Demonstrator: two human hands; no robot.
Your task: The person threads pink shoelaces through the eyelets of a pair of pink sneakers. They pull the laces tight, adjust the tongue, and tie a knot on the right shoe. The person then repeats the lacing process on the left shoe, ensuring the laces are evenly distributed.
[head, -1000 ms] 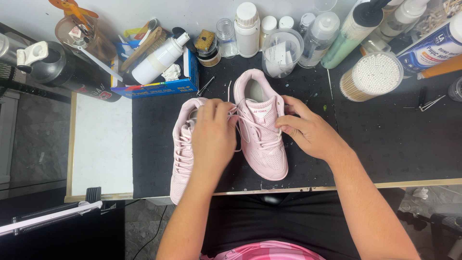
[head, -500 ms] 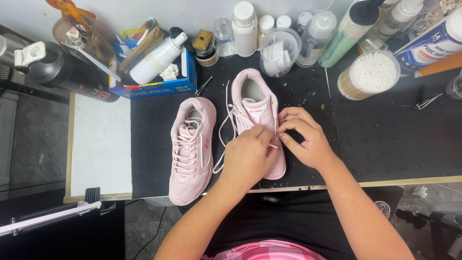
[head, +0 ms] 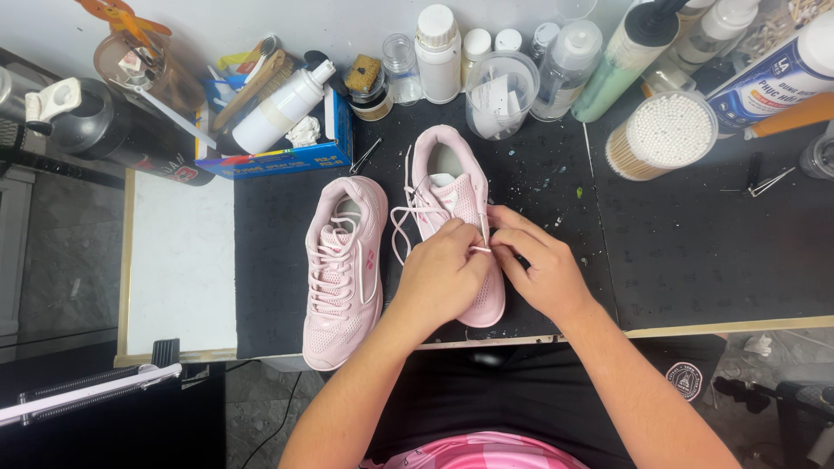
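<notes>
Pinching a thin, limp white lace (head: 480, 227), both the left hand (head: 443, 276) and right hand (head: 539, 265) work over the light, soft pink mesh sneaker (head: 452, 187); best gripped near the eyelets.

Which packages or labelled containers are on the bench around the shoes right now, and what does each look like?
Cardboard box: behind the left shoe, blue with red and yellow print, holding a white bottle.
Labelled bottle: far right corner, lying tilted, white with a blue label.
Black bottle: far left, on its side, red and white print.
Cotton swab tub: right of the shoes, round, clear.
</notes>
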